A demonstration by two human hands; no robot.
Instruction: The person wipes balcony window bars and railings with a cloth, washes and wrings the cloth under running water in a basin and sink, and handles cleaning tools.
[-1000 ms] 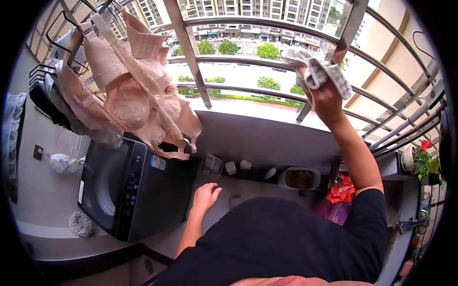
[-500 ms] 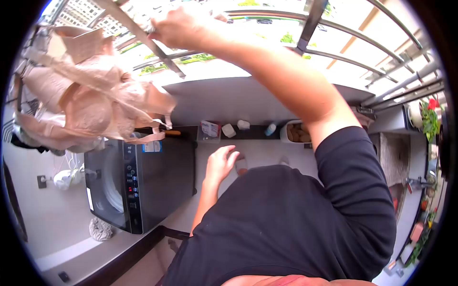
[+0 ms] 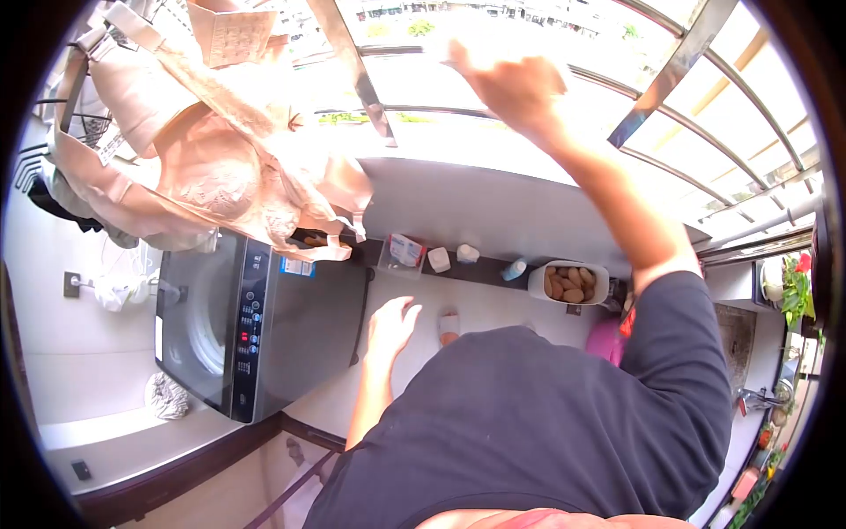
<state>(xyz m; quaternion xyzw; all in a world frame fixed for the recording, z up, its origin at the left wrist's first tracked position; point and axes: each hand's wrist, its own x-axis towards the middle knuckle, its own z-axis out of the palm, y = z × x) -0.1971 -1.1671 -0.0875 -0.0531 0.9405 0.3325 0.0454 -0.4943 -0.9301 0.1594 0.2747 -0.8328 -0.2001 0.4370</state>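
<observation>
Apparently at the reaching step, with the right hand [image 3: 520,84] raised high before the railing [image 3: 674,75]. Cannot tell through such glare whether to call that grip clenched or loose, nor make out anything inside it or any contact with the railing, visible behind it and to both sides. Left of that grip, see bras [image 3: 225,172] hanging; farther down and left, the washer [image 3: 308,331]; straight below, along the foot of the wall [image 3: 493,207], a bottle [image 3: 514,269] and a tub [image 3: 603,286]. Holding nothing visible with the left hand [image 3: 392,328], loosely spread beside the washer. For the next move, probably calls for placing the right hand squarely on the railing, clear of the bras.
</observation>
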